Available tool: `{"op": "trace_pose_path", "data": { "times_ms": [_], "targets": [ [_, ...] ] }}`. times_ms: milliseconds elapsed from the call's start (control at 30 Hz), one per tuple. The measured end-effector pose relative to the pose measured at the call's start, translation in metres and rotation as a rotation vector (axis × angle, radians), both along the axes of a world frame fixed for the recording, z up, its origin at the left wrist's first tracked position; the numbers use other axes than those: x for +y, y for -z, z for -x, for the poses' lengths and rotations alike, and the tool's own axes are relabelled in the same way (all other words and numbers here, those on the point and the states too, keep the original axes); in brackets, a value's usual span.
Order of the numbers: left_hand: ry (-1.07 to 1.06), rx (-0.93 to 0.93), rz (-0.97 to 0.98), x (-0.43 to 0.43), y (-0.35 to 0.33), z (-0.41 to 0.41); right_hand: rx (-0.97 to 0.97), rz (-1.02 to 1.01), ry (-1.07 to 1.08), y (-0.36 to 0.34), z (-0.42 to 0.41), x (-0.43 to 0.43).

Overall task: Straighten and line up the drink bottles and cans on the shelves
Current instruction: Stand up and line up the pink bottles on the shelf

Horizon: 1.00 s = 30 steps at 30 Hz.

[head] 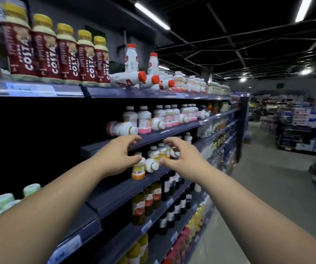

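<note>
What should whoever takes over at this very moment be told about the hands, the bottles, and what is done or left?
Hands: left hand and right hand are both open, fingers spread either side of bottles on the third shelf; neither plainly grips anything.
Between them: an orange-based bottle stands upright, and a white bottle lies on its side.
Done: the Costa bottles on the top shelf stand in a row.
Left: the red-capped bottles lie toppled on the top shelf, a pink-based bottle lies on the second shelf, and the white bottle is not yet upright.
</note>
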<state>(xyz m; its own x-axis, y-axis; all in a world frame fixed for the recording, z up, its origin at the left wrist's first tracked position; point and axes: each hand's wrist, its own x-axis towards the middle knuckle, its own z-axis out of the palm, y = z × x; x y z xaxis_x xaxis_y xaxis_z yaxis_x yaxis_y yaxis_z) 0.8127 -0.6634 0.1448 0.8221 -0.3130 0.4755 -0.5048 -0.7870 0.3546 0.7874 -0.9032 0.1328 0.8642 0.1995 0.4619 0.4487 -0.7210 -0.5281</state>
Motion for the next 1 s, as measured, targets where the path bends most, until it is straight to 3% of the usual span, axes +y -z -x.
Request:
{"op": "trace_pose_path", "data": {
  "times_ms": [200,400,800,1000],
  "targets": [
    [-0.19,0.008,0.07,0.001,0.002,-0.047,0.013,-0.024,-0.202,0.001,-0.095,0.001],
    [-0.296,-0.048,0.007,0.022,0.002,-0.089,-0.023,-0.064,-0.355,0.006,-0.169,0.039],
    [-0.377,-0.076,0.006,0.041,0.001,-0.188,-0.147,-0.055,-0.316,0.014,-0.293,0.097],
    [-0.47,-0.127,0.033,0.049,0.004,-0.205,-0.245,-0.289,-0.432,0.013,-0.318,0.118]
  ]
}}
